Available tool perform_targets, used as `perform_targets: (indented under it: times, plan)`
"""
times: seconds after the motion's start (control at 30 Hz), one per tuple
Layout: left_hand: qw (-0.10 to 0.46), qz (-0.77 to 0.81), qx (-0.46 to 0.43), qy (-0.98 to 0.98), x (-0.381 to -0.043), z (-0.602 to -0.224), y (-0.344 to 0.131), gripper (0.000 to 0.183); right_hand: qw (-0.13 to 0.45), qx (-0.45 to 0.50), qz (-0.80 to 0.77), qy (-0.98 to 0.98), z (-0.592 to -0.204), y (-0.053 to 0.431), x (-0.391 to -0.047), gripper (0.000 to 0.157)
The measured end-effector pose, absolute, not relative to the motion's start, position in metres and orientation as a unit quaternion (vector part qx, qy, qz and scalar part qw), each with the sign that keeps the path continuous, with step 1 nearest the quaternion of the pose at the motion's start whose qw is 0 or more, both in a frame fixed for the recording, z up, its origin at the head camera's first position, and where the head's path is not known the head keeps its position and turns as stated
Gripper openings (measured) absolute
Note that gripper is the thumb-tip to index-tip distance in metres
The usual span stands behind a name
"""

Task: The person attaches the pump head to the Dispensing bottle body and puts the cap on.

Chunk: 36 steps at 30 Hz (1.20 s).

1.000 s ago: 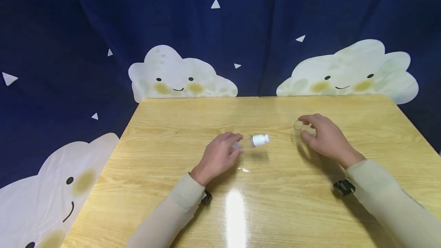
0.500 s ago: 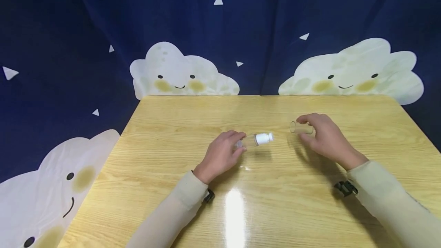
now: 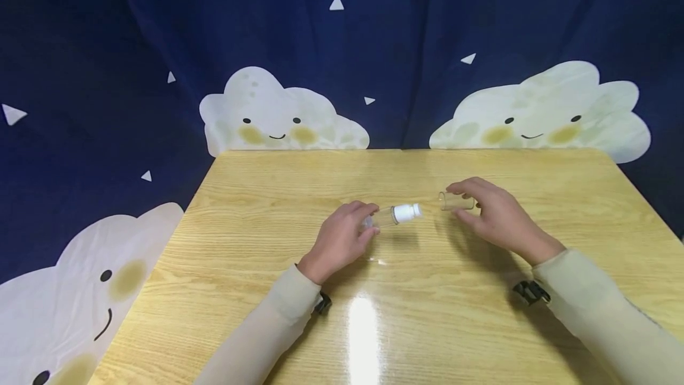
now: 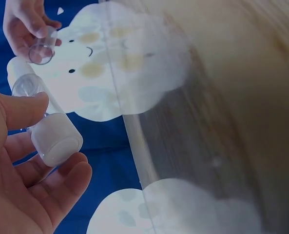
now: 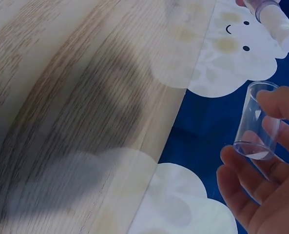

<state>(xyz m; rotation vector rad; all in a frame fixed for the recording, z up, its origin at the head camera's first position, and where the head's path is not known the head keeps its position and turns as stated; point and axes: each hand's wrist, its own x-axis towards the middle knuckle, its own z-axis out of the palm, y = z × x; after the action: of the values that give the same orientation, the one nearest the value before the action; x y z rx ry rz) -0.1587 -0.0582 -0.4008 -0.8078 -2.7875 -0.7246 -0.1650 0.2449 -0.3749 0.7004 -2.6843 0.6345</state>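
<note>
My left hand (image 3: 340,236) grips a small clear pump bottle (image 3: 383,217) by its base, thumb on one side and fingers on the other. The bottle lies on its side in the air, its white pump top (image 3: 407,212) pointing right. Between the thumb and fingers of my right hand (image 3: 494,212) is a clear cylindrical cap (image 3: 456,201). Its open rim faces left, toward the pump top, with a short gap between them. The right wrist view shows the cap (image 5: 257,122) as see-through, with fingers visible behind it.
Both hands are over a light wooden table (image 3: 256,195) with a glossy surface. Behind it hangs a dark blue curtain (image 3: 299,28) printed with smiling clouds and white triangles. A black strap (image 3: 532,292) is at the right wrist.
My right hand has moved left with the cap, bringing it nearer the pump top. The cap has turned, so more of its side shows. My left hand and the bottle have barely shifted.
</note>
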Motion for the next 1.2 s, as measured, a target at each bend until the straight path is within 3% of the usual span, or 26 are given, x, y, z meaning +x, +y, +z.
perform_targets:
  times: [0.63, 1.2]
  plan:
    - [0.069, -0.245, -0.264, -0.930, -0.161, -0.399, -0.058, 0.037, 0.137, 0.245, 0.222, -0.934, -0.369, 0.238, -0.164, 0.035]
    - [0.063, -0.249, -0.259, -0.931, -0.163, -0.400, -0.057, 0.038, 0.162, 0.274, 0.226, -0.921, -0.364, 0.229, -0.162, 0.036]
